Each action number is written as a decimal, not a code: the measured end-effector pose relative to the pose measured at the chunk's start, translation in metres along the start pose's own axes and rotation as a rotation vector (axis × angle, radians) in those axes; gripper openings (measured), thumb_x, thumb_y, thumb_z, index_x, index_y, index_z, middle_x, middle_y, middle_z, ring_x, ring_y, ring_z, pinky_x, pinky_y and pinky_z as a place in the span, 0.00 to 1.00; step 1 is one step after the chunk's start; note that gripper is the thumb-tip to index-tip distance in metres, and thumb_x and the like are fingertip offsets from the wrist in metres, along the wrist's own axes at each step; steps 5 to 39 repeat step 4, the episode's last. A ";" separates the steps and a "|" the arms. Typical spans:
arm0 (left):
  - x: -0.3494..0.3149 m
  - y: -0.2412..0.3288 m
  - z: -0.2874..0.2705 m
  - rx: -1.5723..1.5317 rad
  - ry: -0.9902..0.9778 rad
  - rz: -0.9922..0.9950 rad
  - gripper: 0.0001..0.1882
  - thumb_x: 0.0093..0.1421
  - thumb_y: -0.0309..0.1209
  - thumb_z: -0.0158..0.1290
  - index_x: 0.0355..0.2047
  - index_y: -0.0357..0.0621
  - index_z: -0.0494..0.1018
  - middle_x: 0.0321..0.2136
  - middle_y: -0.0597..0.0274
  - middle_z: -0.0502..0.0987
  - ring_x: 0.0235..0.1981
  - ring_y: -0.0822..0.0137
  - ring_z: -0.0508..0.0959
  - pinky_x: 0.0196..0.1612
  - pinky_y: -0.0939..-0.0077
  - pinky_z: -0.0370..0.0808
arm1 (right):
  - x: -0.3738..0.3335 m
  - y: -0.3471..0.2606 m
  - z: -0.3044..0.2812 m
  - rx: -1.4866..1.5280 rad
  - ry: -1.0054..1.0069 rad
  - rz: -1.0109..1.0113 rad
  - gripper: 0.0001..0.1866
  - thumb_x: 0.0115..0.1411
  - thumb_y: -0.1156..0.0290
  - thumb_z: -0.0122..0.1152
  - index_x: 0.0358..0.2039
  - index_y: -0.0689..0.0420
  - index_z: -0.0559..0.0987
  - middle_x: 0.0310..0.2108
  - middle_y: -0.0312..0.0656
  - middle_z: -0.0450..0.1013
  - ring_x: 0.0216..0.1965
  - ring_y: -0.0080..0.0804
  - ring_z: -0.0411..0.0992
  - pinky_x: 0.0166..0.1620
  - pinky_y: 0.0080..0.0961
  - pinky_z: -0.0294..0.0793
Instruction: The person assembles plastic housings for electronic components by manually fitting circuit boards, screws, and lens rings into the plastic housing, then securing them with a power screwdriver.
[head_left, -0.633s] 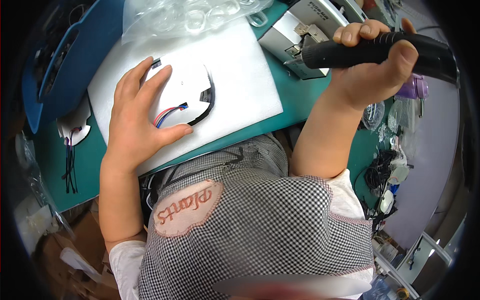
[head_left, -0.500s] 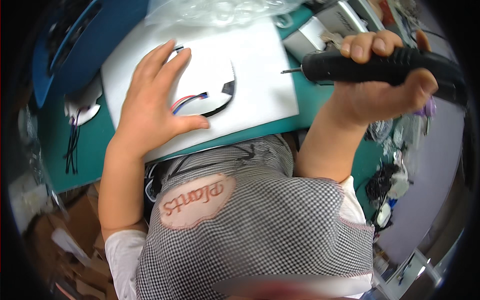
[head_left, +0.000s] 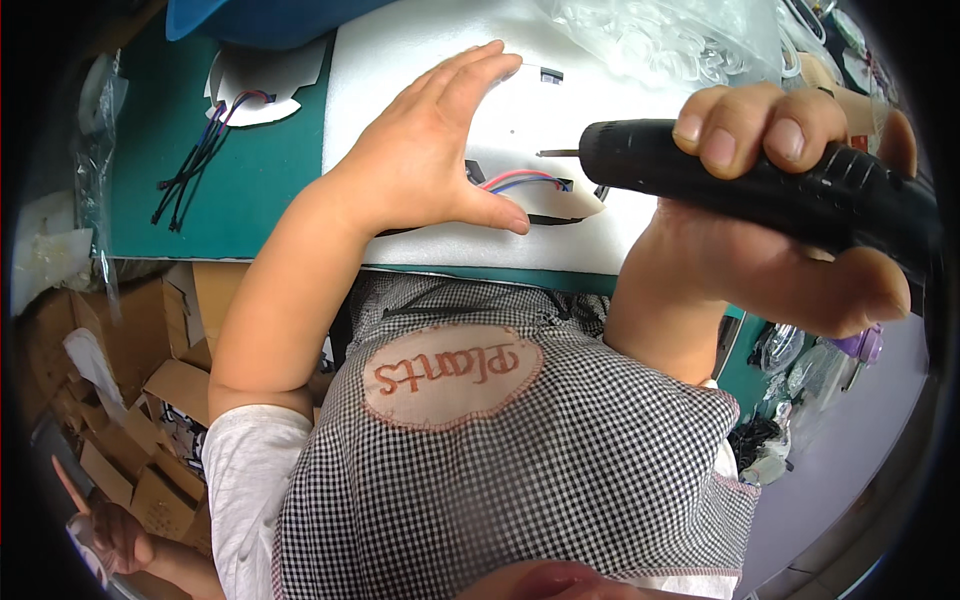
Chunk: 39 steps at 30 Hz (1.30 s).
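My left hand lies on the left part of a white, thin-looking piece, its fingers stretched and the thumb spread apart. Red, blue and black wires with a small dark connector cross this piece beside my thumb. White on white, the piece's outline is hard to make out against the foam sheet under it. My right hand is wrapped round a black power screwdriver. Its thin bit points left and shows above the white piece; whether it touches cannot be told.
A similar white piece with dark leads lies on the green mat at left. A blue bin and a clear bag of rings stand beyond. Cardboard boxes and another person's hand are at lower left.
The whole view has shifted. My right hand has brought the screwdriver leftward, its bit now over the white piece instead of beside the foam's right edge. The left hand stays spread on the piece.
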<state>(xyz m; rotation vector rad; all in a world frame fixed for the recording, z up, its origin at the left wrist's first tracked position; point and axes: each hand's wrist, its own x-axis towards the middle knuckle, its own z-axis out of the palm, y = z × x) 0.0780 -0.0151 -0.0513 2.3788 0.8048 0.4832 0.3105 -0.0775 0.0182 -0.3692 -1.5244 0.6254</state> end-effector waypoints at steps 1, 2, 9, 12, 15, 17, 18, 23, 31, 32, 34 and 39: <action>0.002 -0.001 0.000 -0.078 -0.034 -0.015 0.60 0.31 0.52 0.72 0.64 0.44 0.57 0.64 0.47 0.60 0.67 0.49 0.56 0.67 0.59 0.57 | 0.001 0.006 -0.001 -0.014 -0.039 -0.054 0.47 0.56 0.25 0.41 0.62 0.52 0.63 0.33 0.43 0.71 0.25 0.34 0.73 0.28 0.35 0.77; 0.003 -0.003 0.000 -0.157 -0.067 -0.030 0.60 0.31 0.52 0.72 0.64 0.45 0.57 0.64 0.48 0.60 0.67 0.49 0.56 0.67 0.59 0.58 | 0.002 0.007 -0.001 -0.015 -0.045 -0.050 0.47 0.56 0.25 0.41 0.62 0.52 0.63 0.33 0.43 0.71 0.25 0.34 0.73 0.28 0.35 0.77; 0.004 -0.003 -0.003 -0.147 -0.115 -0.059 0.60 0.33 0.53 0.72 0.64 0.46 0.56 0.65 0.49 0.58 0.67 0.49 0.56 0.68 0.59 0.57 | 0.008 0.006 0.001 -0.030 -0.119 -0.042 0.47 0.56 0.25 0.40 0.62 0.52 0.62 0.34 0.43 0.71 0.25 0.36 0.74 0.28 0.38 0.78; 0.004 -0.003 -0.003 -0.147 -0.115 -0.059 0.60 0.33 0.53 0.72 0.64 0.46 0.56 0.65 0.49 0.58 0.67 0.49 0.56 0.68 0.59 0.57 | 0.008 0.006 0.001 -0.030 -0.119 -0.042 0.47 0.56 0.25 0.40 0.62 0.52 0.62 0.34 0.43 0.71 0.25 0.36 0.74 0.28 0.38 0.78; 0.004 -0.003 -0.003 -0.147 -0.115 -0.059 0.60 0.33 0.53 0.72 0.64 0.46 0.56 0.65 0.49 0.58 0.67 0.49 0.56 0.68 0.59 0.57 | 0.008 0.006 0.001 -0.030 -0.119 -0.042 0.47 0.56 0.25 0.40 0.62 0.52 0.62 0.34 0.43 0.71 0.25 0.36 0.74 0.28 0.38 0.78; 0.004 -0.003 -0.003 -0.147 -0.115 -0.059 0.60 0.33 0.53 0.72 0.64 0.46 0.56 0.65 0.49 0.58 0.67 0.49 0.56 0.68 0.59 0.57 | 0.008 0.006 0.001 -0.030 -0.119 -0.042 0.47 0.56 0.25 0.40 0.62 0.52 0.62 0.34 0.43 0.71 0.25 0.36 0.74 0.28 0.38 0.78; 0.004 -0.003 -0.003 -0.147 -0.115 -0.059 0.60 0.33 0.53 0.72 0.64 0.46 0.56 0.65 0.49 0.58 0.67 0.49 0.56 0.68 0.59 0.57 | 0.008 0.006 0.001 -0.030 -0.119 -0.042 0.47 0.56 0.25 0.40 0.62 0.52 0.62 0.34 0.43 0.71 0.25 0.36 0.74 0.28 0.38 0.78; 0.004 -0.003 -0.003 -0.147 -0.115 -0.059 0.60 0.33 0.53 0.72 0.64 0.46 0.56 0.65 0.49 0.58 0.67 0.49 0.56 0.68 0.59 0.57 | 0.008 0.006 0.001 -0.030 -0.119 -0.042 0.47 0.56 0.25 0.40 0.62 0.52 0.62 0.34 0.43 0.71 0.25 0.36 0.74 0.28 0.38 0.78; 0.004 -0.003 -0.003 -0.147 -0.115 -0.059 0.60 0.33 0.53 0.72 0.64 0.46 0.56 0.65 0.49 0.58 0.67 0.49 0.56 0.68 0.59 0.57 | 0.008 0.006 0.001 -0.030 -0.119 -0.042 0.47 0.56 0.25 0.40 0.62 0.52 0.62 0.34 0.43 0.71 0.25 0.36 0.74 0.28 0.38 0.78; 0.004 -0.003 -0.003 -0.147 -0.115 -0.059 0.60 0.33 0.53 0.72 0.64 0.46 0.56 0.65 0.49 0.58 0.67 0.49 0.56 0.68 0.59 0.57 | 0.008 0.006 0.001 -0.030 -0.119 -0.042 0.47 0.56 0.25 0.40 0.62 0.52 0.62 0.34 0.43 0.71 0.25 0.36 0.74 0.28 0.38 0.78; 0.004 -0.003 -0.003 -0.147 -0.115 -0.059 0.60 0.33 0.53 0.72 0.64 0.46 0.56 0.65 0.49 0.58 0.67 0.49 0.56 0.68 0.59 0.57 | 0.008 0.006 0.001 -0.030 -0.119 -0.042 0.47 0.56 0.25 0.40 0.62 0.52 0.62 0.34 0.43 0.71 0.25 0.36 0.74 0.28 0.38 0.78; 0.004 -0.003 -0.003 -0.147 -0.115 -0.059 0.60 0.33 0.53 0.72 0.64 0.46 0.56 0.65 0.49 0.58 0.67 0.49 0.56 0.68 0.59 0.57 | 0.008 0.006 0.001 -0.030 -0.119 -0.042 0.47 0.56 0.25 0.40 0.62 0.52 0.62 0.34 0.43 0.71 0.25 0.36 0.74 0.28 0.38 0.78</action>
